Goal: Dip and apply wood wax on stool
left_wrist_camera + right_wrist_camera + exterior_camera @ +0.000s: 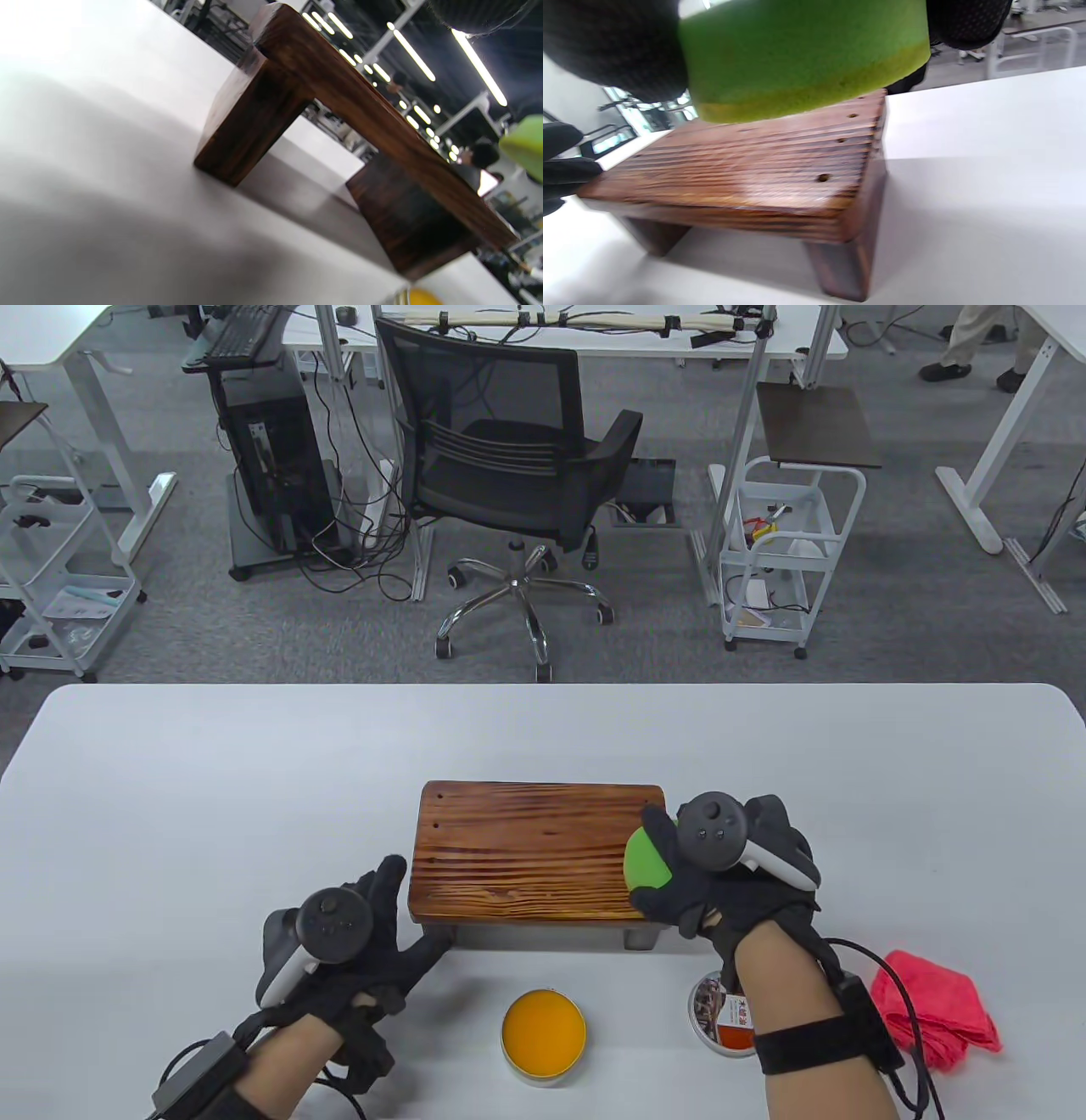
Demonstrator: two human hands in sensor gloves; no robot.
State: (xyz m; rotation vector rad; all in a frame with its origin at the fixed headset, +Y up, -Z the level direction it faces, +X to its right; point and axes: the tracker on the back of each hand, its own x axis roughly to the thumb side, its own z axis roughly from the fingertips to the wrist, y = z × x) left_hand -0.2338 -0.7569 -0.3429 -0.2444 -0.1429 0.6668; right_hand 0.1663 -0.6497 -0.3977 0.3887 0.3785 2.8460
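While I watch from the table view, the white table (pixel 212 780) carries everything, and I place the rest against the wooden stool (pixel 530 853) standing near its front middle. The stool is a low slab top on two block legs, dark-stained with ridged grain; I judge it heavy and rigid enough to stay put under rubbing, though its glossy top may let the pad skid, so bracing it by an end edge makes sense.

My left hand (pixel 339 937) lies at the stool's left front corner, fingers spread and loosely extended toward that edge, holding nothing; whether the fingertips actually touch the wood I cannot tell. My right hand (pixel 730 865) sits over the stool's right end, fingers curled around a round green sponge applicator (pixel 649 861). In the right wrist view the sponge's lower band looks yellowish, I think with wax, and it hovers at or just above the top; contact is unclear. The sponge should be soft and light, best gripped by its sides so the flat face presses evenly.

A crumpled red cloth (pixel 937 1005) lies to the stool's front right, well apart. The open wax tin (pixel 543 1035), filled with orange wax, sits just in front of the stool. Its lid (pixel 717 1014) rests in front of the stool's right end, partly under my right wrist.
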